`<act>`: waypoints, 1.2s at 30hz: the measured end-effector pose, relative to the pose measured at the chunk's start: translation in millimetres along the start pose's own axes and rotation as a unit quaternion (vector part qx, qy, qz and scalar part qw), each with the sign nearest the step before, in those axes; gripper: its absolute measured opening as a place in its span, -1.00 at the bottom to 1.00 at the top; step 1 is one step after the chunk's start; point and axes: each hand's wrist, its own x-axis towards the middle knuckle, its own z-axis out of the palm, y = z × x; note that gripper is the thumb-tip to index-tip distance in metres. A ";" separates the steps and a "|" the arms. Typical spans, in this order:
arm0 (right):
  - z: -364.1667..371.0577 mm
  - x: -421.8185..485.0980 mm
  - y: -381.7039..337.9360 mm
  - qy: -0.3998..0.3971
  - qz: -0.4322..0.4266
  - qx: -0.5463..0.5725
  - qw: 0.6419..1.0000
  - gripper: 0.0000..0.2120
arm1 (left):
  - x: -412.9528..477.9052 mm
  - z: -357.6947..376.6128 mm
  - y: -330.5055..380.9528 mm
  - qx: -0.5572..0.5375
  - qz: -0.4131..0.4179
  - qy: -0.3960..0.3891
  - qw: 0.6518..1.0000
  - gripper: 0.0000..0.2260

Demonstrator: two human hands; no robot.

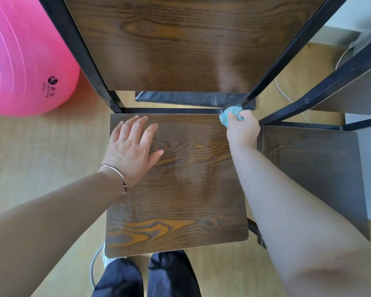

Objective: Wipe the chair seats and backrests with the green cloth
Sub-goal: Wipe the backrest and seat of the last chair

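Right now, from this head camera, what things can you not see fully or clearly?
Head view:
green cloth: mostly hidden inside the right hand.
backrest: top cut off by the upper edge.
second chair: cut off by the right edge.
pink ball: its print is too small to read.

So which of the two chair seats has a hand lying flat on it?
The middle seat, warm brown grain: the left hand rests flat on it. The darker seat to its right has no hand on it.
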 end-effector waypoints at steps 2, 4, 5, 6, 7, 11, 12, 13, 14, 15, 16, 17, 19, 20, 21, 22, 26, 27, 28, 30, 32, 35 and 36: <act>0.2 -1.2 2.1 -0.025 0.017 0.030 0.999 -0.73 | -1.5 -1.3 -2.0 -0.003 -0.004 -0.002 1.000 -0.45; -1.8 -7.9 3.3 -0.060 0.026 0.045 0.997 -0.74 | -2.6 -3.7 -1.6 -0.004 -0.003 -0.003 1.000 -0.45; -2.9 -11.8 3.6 -0.077 0.021 0.047 0.996 -0.75 | -3.0 -5.0 -0.7 -0.005 -0.002 -0.003 1.000 -0.45; -3.8 -14.6 3.3 -0.093 0.009 0.050 0.994 -0.75 | -3.2 -6.1 0.2 -0.005 -0.001 -0.002 1.000 -0.45; -4.8 -16.8 1.4 -0.106 -0.009 0.052 0.993 -0.74 | -3.2 -7.2 0.9 -0.004 0.000 -0.002 1.000 -0.45; -1.6 -13.1 -9.0 -0.119 -0.116 0.015 0.986 -0.74 | 0.4 -6.2 0.5 -0.005 -0.002 0.005 1.000 -0.45; 1.1 -9.9 -10.5 -0.110 -0.149 -0.012 0.983 -0.74 | 2.1 -4.6 0.2 -0.006 -0.002 0.006 1.000 -0.45; 4.1 -7.6 -12.1 -0.102 -0.178 -0.034 0.978 -0.75 | 3.9 -2.9 0.2 -0.007 -0.002 0.007 1.000 -0.45; 7.9 -4.9 -13.2 -0.097 -0.202 -0.046 0.974 -0.75 | 6.6 -0.3 0.2 -0.007 -0.003 0.008 1.000 -0.45; 10.8 -3.7 -14.0 -0.096 -0.219 -0.051 0.970 -0.75 | 8.4 1.7 0.7 -0.005 -0.003 0.007 1.000 -0.45; 13.8 -2.7 -14.8 -0.098 -0.231 -0.053 0.967 -0.74 | 9.9 3.6 1.4 -0.004 -0.004 0.005 1.000 -0.45; 16.8 -1.5 -15.7 -0.098 -0.240 -0.055 0.964 -0.73 | 11.5 5.8 2.0 -0.003 -0.004 0.002 1.000 -0.45; 21.2 0.8 -18.4 -0.094 -0.254 -0.058 0.961 -0.71 | 14.4 9.9 3.5 -0.003 -0.005 0.000 1.000 -0.45; 23.0 2.4 -20.1 -0.089 -0.260 -0.059 0.960 -0.70 | 16.0 11.3 4.4 -0.003 -0.006 -0.001 1.000 -0.45; 24.0 4.3 -22.3 -0.084 -0.268 -0.059 0.958 -0.70 | 17.7 12.4 5.4 -0.003 -0.007 -0.001 1.000 -0.45; 25.0 6.8 -24.2 -0.081 -0.274 -0.058 0.956 -0.71 | 19.6 12.9 6.4 -0.002 -0.009 -0.002 1.000 -0.45; 25.1 14.5 -26.2 -0.093 -0.281 -0.099 0.950 -0.71 | 27.6 13.8 10.3 0.004 -0.014 -0.010 1.000 -0.45; 25.4 15.9 -25.0 -0.100 -0.284 -0.114 0.947 -0.72 | 29.7 14.0 11.2 0.002 -0.016 -0.011 1.000 -0.44; 26.2 17.2 -23.4 -0.108 -0.288 -0.129 0.943 -0.73 | 31.6 14.5 11.9 0.002 -0.017 -0.012 1.000 -0.44; 28.1 19.4 -20.5 -0.123 -0.291 -0.150 0.937 -0.74 | 34.9 16.2 13.4 0.004 -0.021 -0.014 1.000 -0.45; 30.7 22.1 -19.3 -0.134 -0.285 -0.160 0.936 -0.73 | 37.7 17.9 15.1 0.002 -0.024 -0.014 1.000 -0.45; 37.3 26.2 -20.6 -0.155 -0.271 -0.169 0.935 -0.72 | 41.6 21.0 17.0 0.000 -0.025 -0.014 1.000 -0.45; 39.9 27.7 -21.4 -0.159 -0.267 -0.175 0.934 -0.72 | 42.9 22.2 17.5 -0.002 -0.025 -0.013 1.000 -0.45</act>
